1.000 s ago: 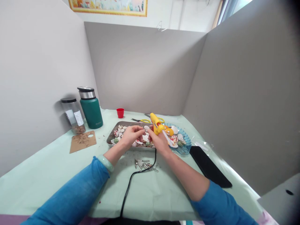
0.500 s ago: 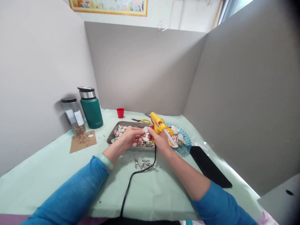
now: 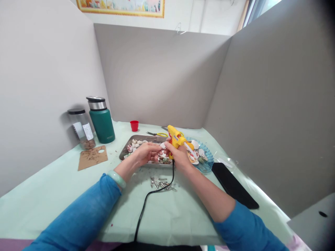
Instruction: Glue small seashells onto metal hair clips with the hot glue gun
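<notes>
My right hand point(image 3: 180, 156) is closed around a yellow hot glue gun point(image 3: 177, 136), whose white glue stick pokes out at the back toward me and to the right. My left hand point(image 3: 148, 152) pinches a small white shell point(image 3: 163, 145) at its fingertips. The thumb of my right hand reaches to the same shell, and I cannot tell how firmly it presses. Both hands are above a metal tray point(image 3: 126, 146) of mixed shells. To the right, partly behind my right hand, a blue scalloped plate point(image 3: 208, 153) bears more shells. The gun's nozzle is hidden.
A black cord point(image 3: 146, 200) runs from the gun to the front edge, past a pile of metal clips point(image 3: 161, 183). Scissors point(image 3: 157, 134) and a red cup point(image 3: 134, 126) stand behind. Left: green bottle point(image 3: 102, 125), jar point(image 3: 81, 129), brown card point(image 3: 93, 157). Right: black flat object point(image 3: 234, 186).
The glue gun has shifted very slightly to the left, its glue stick a little raised. Both hands otherwise keep almost the same place and grip.
</notes>
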